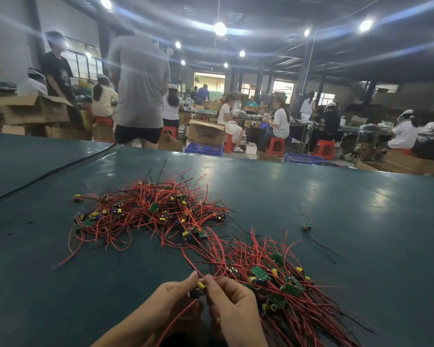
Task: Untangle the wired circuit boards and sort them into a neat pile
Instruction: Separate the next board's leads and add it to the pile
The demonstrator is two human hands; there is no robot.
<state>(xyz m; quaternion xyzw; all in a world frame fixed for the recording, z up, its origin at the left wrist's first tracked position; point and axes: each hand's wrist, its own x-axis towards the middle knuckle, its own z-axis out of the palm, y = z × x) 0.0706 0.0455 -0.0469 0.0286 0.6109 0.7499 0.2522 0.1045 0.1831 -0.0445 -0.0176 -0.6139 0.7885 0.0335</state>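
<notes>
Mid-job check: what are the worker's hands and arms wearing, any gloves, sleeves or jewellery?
Left hand and right hand are both bare: no gloves, rings or finger cots. The forearms are bare down to the picture's lower edge, with no sleeve, watch or wrist strap in view.

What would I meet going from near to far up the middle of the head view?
First the left hand and right hand pinching a wired board → tangled heap → table far edge → person in grey shirt.

tangled red-wired boards [150,214] lie mid-table; sorted pile [283,279] near right.
</notes>
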